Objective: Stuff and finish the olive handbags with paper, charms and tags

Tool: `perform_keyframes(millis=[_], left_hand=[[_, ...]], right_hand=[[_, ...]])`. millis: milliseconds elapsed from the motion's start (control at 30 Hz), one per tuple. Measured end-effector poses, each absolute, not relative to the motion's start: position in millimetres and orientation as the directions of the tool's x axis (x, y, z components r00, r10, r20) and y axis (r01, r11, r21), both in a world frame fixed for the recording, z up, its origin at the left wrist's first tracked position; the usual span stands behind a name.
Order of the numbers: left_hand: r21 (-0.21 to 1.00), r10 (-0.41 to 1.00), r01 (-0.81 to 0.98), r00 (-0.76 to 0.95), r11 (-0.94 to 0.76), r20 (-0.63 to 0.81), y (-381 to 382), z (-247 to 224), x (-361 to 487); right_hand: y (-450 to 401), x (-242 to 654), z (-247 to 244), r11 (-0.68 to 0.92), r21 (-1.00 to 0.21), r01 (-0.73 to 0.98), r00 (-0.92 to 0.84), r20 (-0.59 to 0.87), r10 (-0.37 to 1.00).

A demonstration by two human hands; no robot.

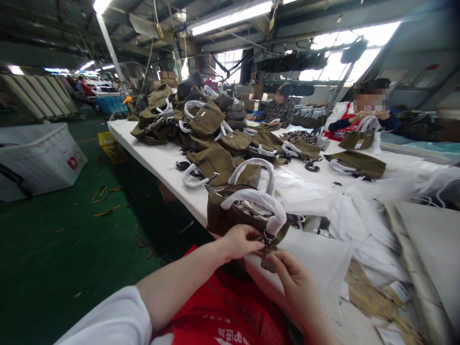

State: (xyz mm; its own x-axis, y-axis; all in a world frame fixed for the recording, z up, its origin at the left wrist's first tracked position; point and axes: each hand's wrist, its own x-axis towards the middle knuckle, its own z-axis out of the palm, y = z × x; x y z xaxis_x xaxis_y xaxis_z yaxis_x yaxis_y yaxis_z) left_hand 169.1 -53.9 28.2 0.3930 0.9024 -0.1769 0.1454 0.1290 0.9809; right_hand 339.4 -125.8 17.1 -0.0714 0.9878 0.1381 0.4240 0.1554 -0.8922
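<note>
An olive-brown handbag (223,211) stands at the table's near edge, its top unzipped and pale stuffing showing inside. White wrapping covers its two arched handles (253,196). Below the metal ring of the nearer handle hangs a small brown ornament (269,261), its exact kind unclear. My left hand (242,242) pinches the upper part of this ornament, close against the bag's front. From the right, my right hand (293,273) grips its lower edge between thumb and fingers.
Many similar olive bags (204,120) are heaped along the white table (158,160). White wrapping sheets (359,225) and brown paper (373,292) lie to the right. Two co-workers sit across the table, one holding a bag (357,139). A white bin (39,158) stands on the green floor.
</note>
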Motion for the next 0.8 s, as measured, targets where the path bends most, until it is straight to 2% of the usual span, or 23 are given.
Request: perform_keyframes(millis=[133, 267, 367, 433, 600, 800], left_hand=[[0.969, 0.888, 0.161, 0.394, 0.187, -0.237, -53.6, 25.7, 169.0], [0.959, 0.891, 0.049, 0.358, 0.279, -0.277, -54.5, 18.6, 174.0], [0.967, 0.912, -0.012, 0.336, 0.255, -0.236, -54.7, 16.3, 175.4], [0.972, 0.907, 0.012, 0.356, 0.235, -0.224, -54.6, 18.1, 174.0], [0.977, 0.905, 0.144, 0.375, 0.156, -0.199, -54.1, 26.0, 169.1], [0.98, 0.899, 0.157, 0.402, 0.12, -0.175, -51.9, 25.7, 165.5]], right_hand=[[-128.1, 351.0, 23.4, 0.194, -0.845, 0.498, 0.005, 0.226, 0.974], [-123.2, 352.3, 25.5, 0.172, -0.845, 0.506, -0.018, 0.189, 0.982], [-121.1, 348.3, 26.5, 0.171, -0.845, 0.506, -0.037, 0.177, 0.984], [-121.1, 347.5, 26.4, 0.181, -0.846, 0.502, -0.046, 0.182, 0.982], [-120.5, 357.8, 22.0, 0.15, -0.788, 0.598, 0.08, 0.244, 0.966], [-118.7, 365.1, 20.6, 0.131, -0.723, 0.678, -0.008, 0.171, 0.985]])
